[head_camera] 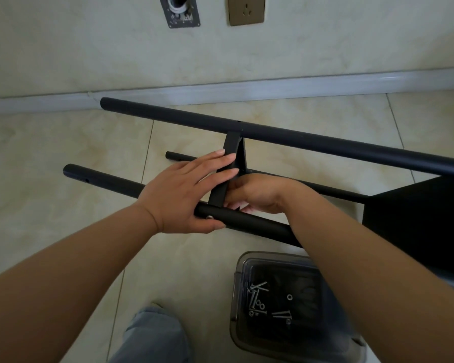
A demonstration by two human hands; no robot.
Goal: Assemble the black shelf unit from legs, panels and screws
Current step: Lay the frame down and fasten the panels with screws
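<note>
The black shelf unit lies on its side on the tiled floor. Its far leg (286,136) runs across the upper middle, its near leg (102,180) passes under my hands, and a third leg (178,156) lies lower behind. A narrow black panel edge (232,145) joins the far and near legs. My left hand (184,192) holds the near leg, thumb under it beside a silver screw head (209,217), fingers laid straight over the panel edge. My right hand (257,193) is curled behind the panel at the joint; what its fingers hold is hidden. A wide black panel (417,218) shows at right.
A clear plastic box (247,260) holding several screws and washers sits on the floor at the bottom right, under my right forearm. A grey trouser leg (152,336) is at the bottom centre. The wall and skirting board (220,90) run close behind the far leg.
</note>
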